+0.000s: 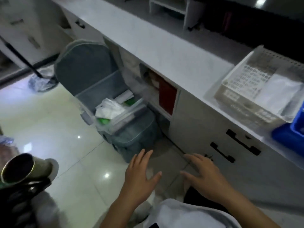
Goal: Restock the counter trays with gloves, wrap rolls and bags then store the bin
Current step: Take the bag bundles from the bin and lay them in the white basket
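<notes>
A grey plastic bin [131, 139] stands on the floor against the counter, its hinged lid [83, 65] raised. Inside lie white folded bags [110, 109], a pale roll [124, 97] and green packs [102, 120]. My left hand [139, 175] and my right hand [204, 175] hover side by side just in front of the bin, fingers spread, holding nothing. On the counter at the right sits a white perforated tray [243, 94] with clear plastic bags [283, 92] in its right half.
A blue tray [289, 137] sits at the counter's right edge. Drawers with black handles [222, 153] are below. An open cubby [158, 89] lies behind the bin. A mop [41, 79] stands at left, a metal cup [21, 168] at lower left.
</notes>
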`<state>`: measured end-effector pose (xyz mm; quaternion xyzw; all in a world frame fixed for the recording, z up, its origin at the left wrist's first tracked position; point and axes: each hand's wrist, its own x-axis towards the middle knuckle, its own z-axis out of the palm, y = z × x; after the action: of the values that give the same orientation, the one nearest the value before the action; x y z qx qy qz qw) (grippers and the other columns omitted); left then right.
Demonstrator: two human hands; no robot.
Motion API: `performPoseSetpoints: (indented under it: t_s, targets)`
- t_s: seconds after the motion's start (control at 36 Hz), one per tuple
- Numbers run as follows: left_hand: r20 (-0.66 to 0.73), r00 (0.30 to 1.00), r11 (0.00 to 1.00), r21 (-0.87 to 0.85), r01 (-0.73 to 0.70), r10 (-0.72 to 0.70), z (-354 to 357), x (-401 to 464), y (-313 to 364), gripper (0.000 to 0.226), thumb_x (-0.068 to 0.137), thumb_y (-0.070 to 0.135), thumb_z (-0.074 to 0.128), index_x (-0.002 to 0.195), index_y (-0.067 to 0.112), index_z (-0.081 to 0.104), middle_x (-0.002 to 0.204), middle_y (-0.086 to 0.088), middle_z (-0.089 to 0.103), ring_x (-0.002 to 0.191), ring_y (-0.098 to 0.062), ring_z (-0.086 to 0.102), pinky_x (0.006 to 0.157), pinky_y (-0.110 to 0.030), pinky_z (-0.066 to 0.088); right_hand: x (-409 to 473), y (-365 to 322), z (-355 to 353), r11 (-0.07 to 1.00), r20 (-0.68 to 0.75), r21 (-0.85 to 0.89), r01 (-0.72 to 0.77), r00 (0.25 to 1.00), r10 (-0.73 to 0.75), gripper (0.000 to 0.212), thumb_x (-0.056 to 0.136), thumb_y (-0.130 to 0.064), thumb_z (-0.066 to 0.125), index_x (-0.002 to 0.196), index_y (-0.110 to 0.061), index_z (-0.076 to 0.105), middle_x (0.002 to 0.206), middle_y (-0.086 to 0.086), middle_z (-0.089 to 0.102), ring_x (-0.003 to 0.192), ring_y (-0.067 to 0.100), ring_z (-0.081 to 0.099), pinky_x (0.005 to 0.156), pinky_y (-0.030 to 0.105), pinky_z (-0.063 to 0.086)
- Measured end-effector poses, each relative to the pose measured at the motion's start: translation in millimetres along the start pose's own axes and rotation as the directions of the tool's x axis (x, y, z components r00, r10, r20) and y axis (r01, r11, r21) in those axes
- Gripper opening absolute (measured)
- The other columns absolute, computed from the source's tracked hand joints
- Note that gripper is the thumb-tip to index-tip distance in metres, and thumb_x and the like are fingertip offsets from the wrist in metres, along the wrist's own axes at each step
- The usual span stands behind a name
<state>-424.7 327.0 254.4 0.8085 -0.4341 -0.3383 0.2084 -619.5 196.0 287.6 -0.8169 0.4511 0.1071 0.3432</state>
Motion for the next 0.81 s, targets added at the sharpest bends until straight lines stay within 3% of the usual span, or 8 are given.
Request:
performPoseSetpoints:
  t_s: [0.14,0.33,0.58,0.69,0.81]
  targets:
    - [-0.008,0.994,0.989,-0.094,0.112,-0.113,-14.2,2.0,-30.2,0.076,0.09,0.06,0.055,0.153,0.042,0.017,0.165,0.014,0.006,0.152,-0.012,0.007,0.123,-0.037,0.015,34.2,-35.6,4.4,0.995,0.017,-0.045,0.094,0.996,-0.093,0.059,0.088,-0.057,0.058,0.141,-0.032,0.046,0.146,-0.011,0.045,0.137,0.014,0.039,0.11,0.036,0.035]
    - [-0.008,0.967,0.953,-0.176,0.247,-0.253,-53.8,31.3,-67.5,0.073,0.093,0.055,0.054,0.154,0.041,0.017,0.164,0.016,0.006,0.151,-0.008,0.005,0.123,-0.031,0.01,126.6,-90.4,11.3,0.976,0.146,-0.055,0.21,0.969,-0.2,0.059,0.089,-0.053,0.058,0.142,-0.03,0.045,0.145,-0.01,0.046,0.133,0.011,0.042,0.108,0.029,0.035]
    - [-0.024,0.903,0.894,-0.154,0.42,-0.428,-155.7,113.6,-108.3,0.072,0.09,0.052,0.061,0.151,0.041,0.026,0.164,0.013,0.014,0.15,-0.011,0.011,0.123,-0.037,0.016,300.2,-184.8,0.6,0.958,0.187,-0.002,0.287,0.941,-0.282,0.063,0.084,-0.054,0.061,0.14,-0.026,0.049,0.145,-0.002,0.049,0.131,0.02,0.046,0.107,0.037,0.04]
    - [-0.049,0.899,0.889,-0.176,0.422,-0.436,-195.9,166.4,-114.8,0.07,0.089,0.051,0.062,0.15,0.045,0.027,0.158,0.02,0.021,0.146,-0.005,0.016,0.119,-0.028,0.017,366.8,-205.4,2.8,0.961,0.248,0.012,0.275,0.931,-0.269,0.063,0.083,-0.051,0.061,0.14,-0.029,0.048,0.147,0.0,0.048,0.133,0.024,0.044,0.108,0.042,0.039]
    - [-0.115,0.899,0.893,-0.221,0.392,-0.423,-220.8,218.1,-119.0,0.063,0.091,0.04,0.066,0.146,0.036,0.037,0.139,0.027,0.031,0.127,0.008,0.027,0.105,-0.014,0.021,428.1,-210.4,10.5,0.944,0.381,-0.13,0.303,0.894,-0.234,0.06,0.085,-0.05,0.059,0.139,-0.026,0.047,0.146,0.006,0.048,0.133,0.03,0.043,0.106,0.047,0.037]
